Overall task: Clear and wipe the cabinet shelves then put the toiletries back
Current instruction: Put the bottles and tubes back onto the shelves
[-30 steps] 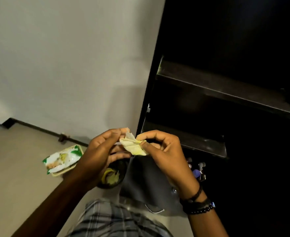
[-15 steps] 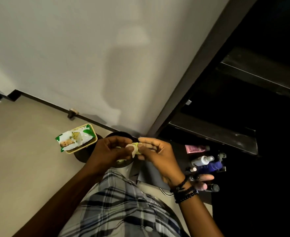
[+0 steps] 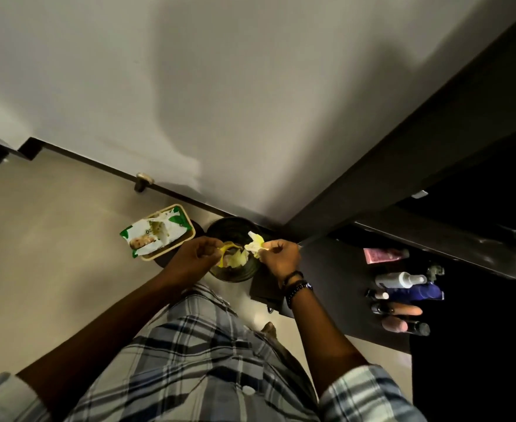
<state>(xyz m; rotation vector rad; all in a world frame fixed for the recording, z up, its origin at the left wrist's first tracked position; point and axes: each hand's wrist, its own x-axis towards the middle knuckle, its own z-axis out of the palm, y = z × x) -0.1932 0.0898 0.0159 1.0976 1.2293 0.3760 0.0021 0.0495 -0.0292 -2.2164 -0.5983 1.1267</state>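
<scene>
My right hand (image 3: 281,257) pinches a crumpled pale-yellow wipe (image 3: 255,243) just above a round black bin (image 3: 235,226) on the floor. My left hand (image 3: 195,258) is curled at the bin's left rim, with a thin yellow strip (image 3: 226,247) arcing from its fingertips. More yellowish scraps lie inside the bin. Several toiletries lie in a row on a dark surface at the right: a pink tube (image 3: 384,255), a white spray bottle (image 3: 399,280) and a blue bottle (image 3: 422,292). The dark cabinet's lowest shelf (image 3: 439,240) shows above them.
An opened green-and-white wipes pack (image 3: 156,236) rests on a beige tray left of the bin. A dark skirting board runs along the white wall, with a small doorstop (image 3: 143,179) on it. Beige floor stretches to the left.
The view has tilted down from the shelves to the floor. Both hands dropped from chest height to over the bin and moved apart; the wipe stays in the right hand.
</scene>
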